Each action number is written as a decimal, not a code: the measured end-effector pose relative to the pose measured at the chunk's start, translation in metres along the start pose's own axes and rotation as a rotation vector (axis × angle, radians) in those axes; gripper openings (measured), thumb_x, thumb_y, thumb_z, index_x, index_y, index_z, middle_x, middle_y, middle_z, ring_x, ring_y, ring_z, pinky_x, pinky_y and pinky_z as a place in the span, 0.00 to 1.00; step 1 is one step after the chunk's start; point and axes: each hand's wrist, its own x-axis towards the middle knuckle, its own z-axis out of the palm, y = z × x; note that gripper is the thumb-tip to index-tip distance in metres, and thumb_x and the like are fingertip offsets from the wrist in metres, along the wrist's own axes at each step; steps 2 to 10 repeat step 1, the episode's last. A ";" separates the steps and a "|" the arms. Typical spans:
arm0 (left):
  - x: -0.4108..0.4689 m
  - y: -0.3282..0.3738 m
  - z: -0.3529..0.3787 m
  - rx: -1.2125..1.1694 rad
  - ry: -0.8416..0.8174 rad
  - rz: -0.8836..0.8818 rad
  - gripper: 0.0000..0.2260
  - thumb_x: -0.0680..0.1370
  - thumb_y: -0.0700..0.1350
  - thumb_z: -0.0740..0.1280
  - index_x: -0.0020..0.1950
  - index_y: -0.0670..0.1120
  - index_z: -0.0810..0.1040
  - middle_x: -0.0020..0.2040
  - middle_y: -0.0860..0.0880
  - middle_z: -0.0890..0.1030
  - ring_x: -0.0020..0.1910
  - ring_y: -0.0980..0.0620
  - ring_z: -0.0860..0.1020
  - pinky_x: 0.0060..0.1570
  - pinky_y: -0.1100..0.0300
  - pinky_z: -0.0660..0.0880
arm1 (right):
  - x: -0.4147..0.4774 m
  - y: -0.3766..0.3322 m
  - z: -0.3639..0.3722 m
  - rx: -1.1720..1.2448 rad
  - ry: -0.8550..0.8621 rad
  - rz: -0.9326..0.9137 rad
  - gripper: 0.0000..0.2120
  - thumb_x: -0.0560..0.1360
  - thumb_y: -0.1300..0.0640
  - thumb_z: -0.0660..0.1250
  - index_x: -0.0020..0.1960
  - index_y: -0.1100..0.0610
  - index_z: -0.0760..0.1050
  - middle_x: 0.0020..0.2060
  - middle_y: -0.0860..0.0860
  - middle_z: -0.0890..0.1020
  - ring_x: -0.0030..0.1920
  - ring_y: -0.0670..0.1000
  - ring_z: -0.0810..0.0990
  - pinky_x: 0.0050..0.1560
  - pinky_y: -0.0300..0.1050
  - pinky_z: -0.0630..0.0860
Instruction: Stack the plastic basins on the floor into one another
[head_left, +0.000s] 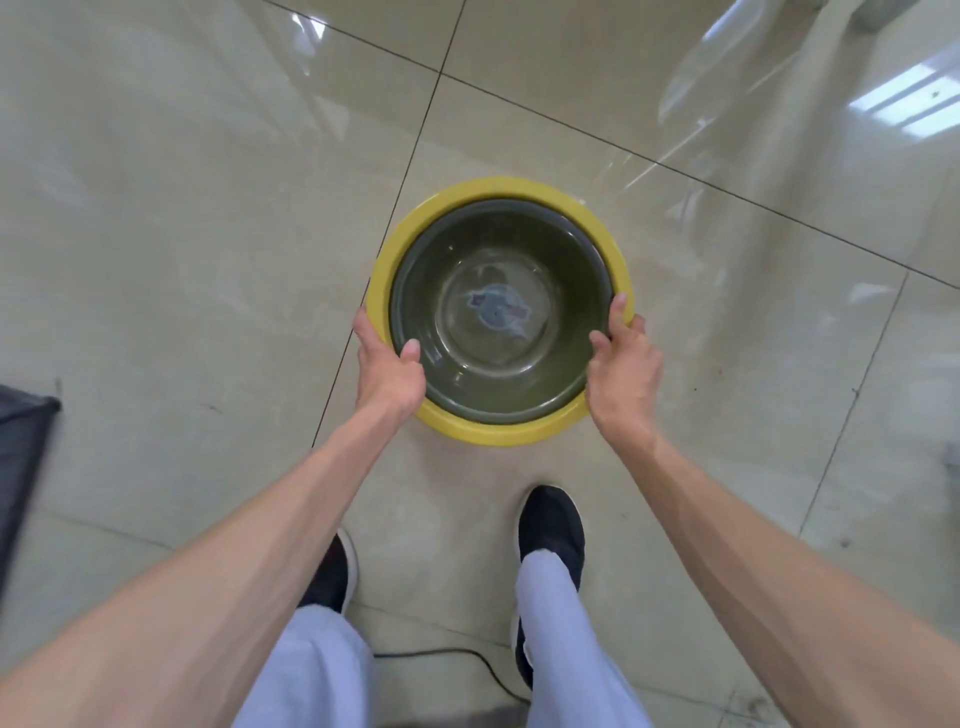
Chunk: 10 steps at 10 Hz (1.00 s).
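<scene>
A yellow plastic basin (400, 244) sits in the middle of the view over the tiled floor. A smoky translucent basin (498, 384) is nested inside it, with a round label showing through its bottom. My left hand (387, 371) grips the near left rim, thumb inside the inner basin. My right hand (623, 366) grips the near right rim, fingers curled over the edge. Whether the stack rests on the floor or is lifted cannot be told.
Glossy beige floor tiles (208, 234) spread all around. My two dark shoes (550, 525) stand just behind the basins. A dark grey object (21, 447) sits at the left edge. A thin black cable (467, 657) runs across the floor by my feet.
</scene>
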 end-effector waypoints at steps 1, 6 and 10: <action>-0.012 0.015 -0.027 0.029 -0.026 0.095 0.36 0.81 0.46 0.66 0.83 0.47 0.48 0.82 0.45 0.57 0.80 0.45 0.60 0.78 0.53 0.56 | 0.000 -0.006 -0.048 0.364 0.050 0.090 0.21 0.82 0.49 0.58 0.64 0.62 0.77 0.58 0.59 0.83 0.58 0.60 0.80 0.56 0.48 0.72; -0.012 0.015 -0.027 0.029 -0.026 0.095 0.36 0.81 0.46 0.66 0.83 0.47 0.48 0.82 0.45 0.57 0.80 0.45 0.60 0.78 0.53 0.56 | 0.000 -0.006 -0.048 0.364 0.050 0.090 0.21 0.82 0.49 0.58 0.64 0.62 0.77 0.58 0.59 0.83 0.58 0.60 0.80 0.56 0.48 0.72; -0.012 0.015 -0.027 0.029 -0.026 0.095 0.36 0.81 0.46 0.66 0.83 0.47 0.48 0.82 0.45 0.57 0.80 0.45 0.60 0.78 0.53 0.56 | 0.000 -0.006 -0.048 0.364 0.050 0.090 0.21 0.82 0.49 0.58 0.64 0.62 0.77 0.58 0.59 0.83 0.58 0.60 0.80 0.56 0.48 0.72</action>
